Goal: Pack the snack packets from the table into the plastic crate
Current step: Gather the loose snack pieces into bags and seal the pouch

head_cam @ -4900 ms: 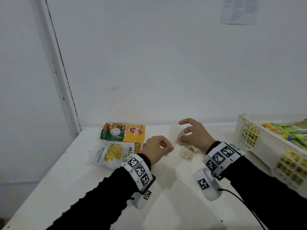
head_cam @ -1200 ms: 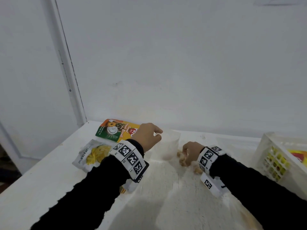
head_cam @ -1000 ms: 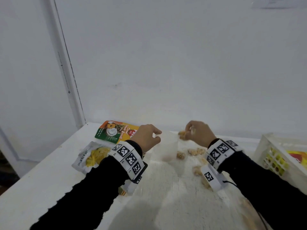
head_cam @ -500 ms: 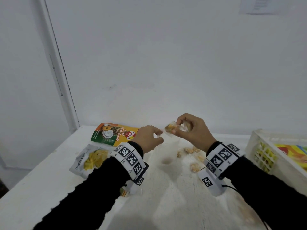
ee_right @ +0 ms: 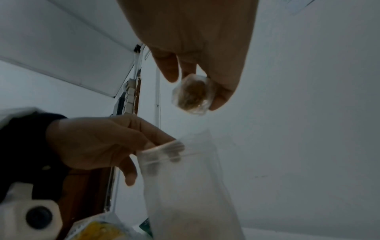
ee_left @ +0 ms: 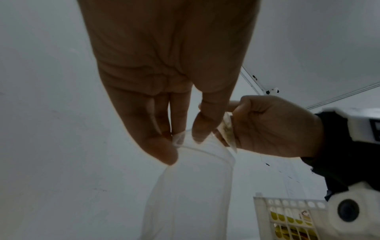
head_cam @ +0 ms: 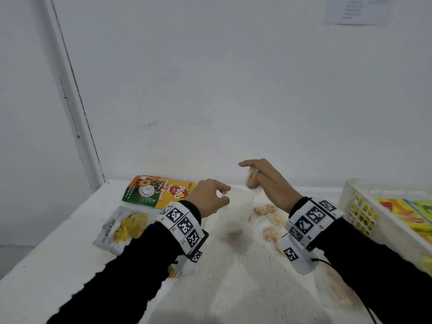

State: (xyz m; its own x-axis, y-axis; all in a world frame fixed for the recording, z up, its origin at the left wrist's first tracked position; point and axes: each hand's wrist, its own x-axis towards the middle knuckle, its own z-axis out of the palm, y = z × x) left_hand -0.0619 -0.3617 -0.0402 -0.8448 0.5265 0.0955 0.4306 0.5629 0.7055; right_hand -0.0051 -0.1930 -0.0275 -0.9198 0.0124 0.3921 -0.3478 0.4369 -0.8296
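My left hand [head_cam: 210, 197] pinches the top edge of a clear plastic bag [head_cam: 236, 216] that stands open on the white table [head_cam: 233, 288]; the left wrist view shows thumb and fingers on the bag's rim [ee_left: 180, 142]. My right hand [head_cam: 261, 181] holds a small clear-wrapped snack piece [ee_right: 191, 95] just above the bag's mouth [ee_right: 176, 149]. Several loose wrapped snack pieces [head_cam: 266, 210] lie on the table to the bag's right. A green and orange snack packet [head_cam: 159, 190] and a white packet with yellow chips [head_cam: 126, 228] lie at the left. The white plastic crate [head_cam: 364, 213] stands at the right.
The crate holds yellow, orange and green packets [head_cam: 406, 211]. A white wall rises right behind the table, with a paper sheet [head_cam: 355, 10] high up. The table's left edge [head_cam: 46, 249] runs diagonally. A bit of another orange packet [head_cam: 173, 273] shows under my left wrist.
My right hand picked a wrapped snack piece off the table and raised it over the bag's mouth. The left hand has kept its pinch on the bag's rim.
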